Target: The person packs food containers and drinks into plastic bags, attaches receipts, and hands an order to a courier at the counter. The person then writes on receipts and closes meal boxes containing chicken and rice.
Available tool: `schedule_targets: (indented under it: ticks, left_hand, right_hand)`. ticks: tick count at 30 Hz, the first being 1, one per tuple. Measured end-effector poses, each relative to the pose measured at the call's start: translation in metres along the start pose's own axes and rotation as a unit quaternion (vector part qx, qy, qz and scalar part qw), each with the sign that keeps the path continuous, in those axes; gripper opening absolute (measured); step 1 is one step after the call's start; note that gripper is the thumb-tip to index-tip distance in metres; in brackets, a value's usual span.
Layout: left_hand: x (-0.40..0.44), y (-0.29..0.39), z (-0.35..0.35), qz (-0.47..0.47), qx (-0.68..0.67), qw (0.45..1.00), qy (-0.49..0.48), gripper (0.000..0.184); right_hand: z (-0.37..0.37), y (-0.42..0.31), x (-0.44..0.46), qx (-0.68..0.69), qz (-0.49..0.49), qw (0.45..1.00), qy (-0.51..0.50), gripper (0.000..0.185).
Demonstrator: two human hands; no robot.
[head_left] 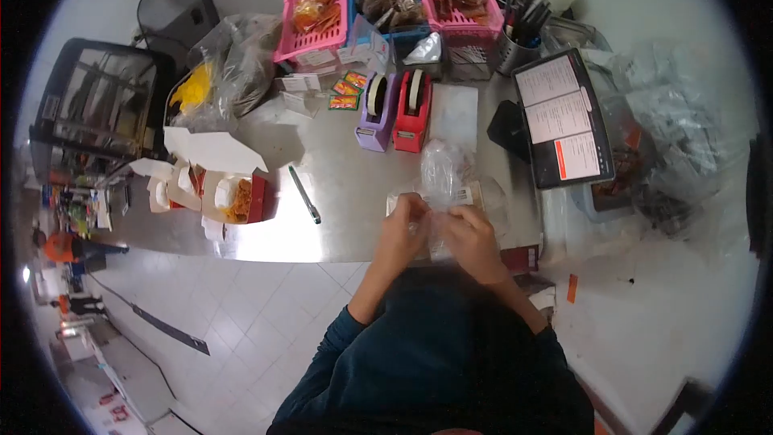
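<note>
Both hands are at the front edge of the metal table, close together at a clear plastic bag (pixel 444 171). My left hand (pixel 405 225) has its fingers closed on the bag's near end. My right hand (pixel 470 235) pinches the same end from the other side. The bag's rounded, filled part points away from me; what is inside is unclear. Under and beside it lies a clear package with a pale label (pixel 489 197). Beyond the bag stand a red tape dispenser (pixel 411 125) and a purple one (pixel 374 129).
Open food boxes (pixel 256 200) and a pen (pixel 305 196) lie to the left. Pink (pixel 314 52) and blue baskets stand at the back, with sauce packets (pixel 344 102) before them. A tablet (pixel 564 121) and plastic bags (pixel 684 105) are at the right.
</note>
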State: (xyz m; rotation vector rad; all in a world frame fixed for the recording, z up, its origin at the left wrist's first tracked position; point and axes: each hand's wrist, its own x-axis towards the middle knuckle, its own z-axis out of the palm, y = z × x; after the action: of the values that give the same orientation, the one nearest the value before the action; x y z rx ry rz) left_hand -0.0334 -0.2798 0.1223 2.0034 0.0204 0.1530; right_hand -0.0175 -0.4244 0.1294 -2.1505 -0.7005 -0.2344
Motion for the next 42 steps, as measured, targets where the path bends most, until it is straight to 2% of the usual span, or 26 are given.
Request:
schedule_targets:
  ticks: [7,11,14,16,18,20,21,28,35,38,40,41,42]
  left_hand:
    - [-0.003,0.002,-0.006,0.123,0.103,0.986,-0.047,0.027]
    - [0.012,0.010,-0.011,0.047,0.088,0.979,-0.176,0.030]
    - [0.023,0.011,-0.015,0.017,-0.031,0.976,-0.215,0.031]
    - [0.017,0.012,-0.016,-0.062,-0.102,0.976,-0.181,0.027]
    - [0.010,0.000,-0.011,-0.098,-0.247,0.952,-0.151,0.027]
    - [0.004,-0.006,-0.011,-0.144,-0.288,0.937,-0.137,0.027]
    - [0.003,-0.008,-0.011,-0.166,-0.308,0.928,-0.128,0.027]
    - [-0.003,-0.011,-0.003,-0.158,-0.306,0.935,-0.087,0.027]
    - [-0.005,-0.009,0.003,-0.101,-0.248,0.961,-0.074,0.034]
    - [-0.004,0.005,0.001,-0.039,-0.084,0.993,-0.079,0.036]
    - [-0.005,0.013,-0.001,0.080,0.132,0.986,-0.065,0.037]
    - [-0.010,0.005,-0.003,0.094,0.137,0.984,-0.072,0.037]
    - [-0.020,0.010,-0.005,0.082,0.127,0.985,-0.078,0.027]
  right_hand:
    - [0.005,0.004,-0.007,0.016,0.034,0.999,0.024,0.018]
    - [-0.002,0.012,-0.016,0.040,0.027,0.999,0.010,0.016]
    - [-0.003,0.014,-0.023,0.063,0.039,0.997,0.024,0.014]
    - [-0.003,0.010,-0.025,0.086,0.056,0.994,0.035,0.013]
    - [0.000,0.009,-0.028,0.090,0.070,0.992,0.047,0.015]
    - [0.002,0.010,-0.028,0.100,0.072,0.991,0.053,0.016]
    - [0.002,0.011,-0.028,0.098,0.065,0.992,0.050,0.016]
    - [-0.003,0.013,-0.027,0.085,0.017,0.996,0.035,0.015]
    - [0.000,0.018,-0.024,0.052,-0.040,0.996,0.058,0.012]
    - [-0.001,0.020,-0.022,0.039,-0.038,0.997,0.048,0.011]
    - [-0.001,0.016,-0.020,0.055,-0.031,0.996,0.060,0.008]
    - [-0.001,0.013,-0.018,0.065,-0.032,0.995,0.066,0.008]
    - [-0.001,0.013,-0.017,0.077,-0.006,0.995,0.069,0.010]
